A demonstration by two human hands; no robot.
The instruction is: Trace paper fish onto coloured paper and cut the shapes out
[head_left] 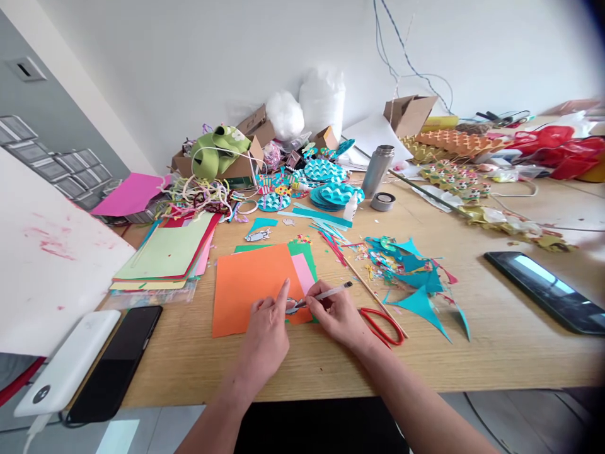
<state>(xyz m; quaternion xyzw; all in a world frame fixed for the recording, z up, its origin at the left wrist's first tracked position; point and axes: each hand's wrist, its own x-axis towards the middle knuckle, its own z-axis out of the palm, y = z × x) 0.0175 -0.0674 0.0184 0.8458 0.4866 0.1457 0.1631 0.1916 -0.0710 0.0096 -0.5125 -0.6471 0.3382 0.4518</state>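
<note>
An orange sheet of paper (253,284) lies before me, over green paper (307,255) and a pink piece (303,271). On its lower right part rests a small grey-and-white paper cutout (293,306), partly covered by my fingers. My left hand (269,321) presses on the sheet beside the cutout, index finger stretched out and the other fingers bent. A slim pen (333,291) with a dark end is pinched in my right hand (338,315), its tip down at the cutout. Red-handled scissors (382,328) lie just right of that hand, their blades hidden.
Teal paper scraps (420,302) and a thin wooden stick (373,287) lie to the right, near a large phone (543,290). Stacked coloured paper (165,252), a black phone (116,362) and a white power bank (70,359) are left. A steel flask (378,171) stands behind.
</note>
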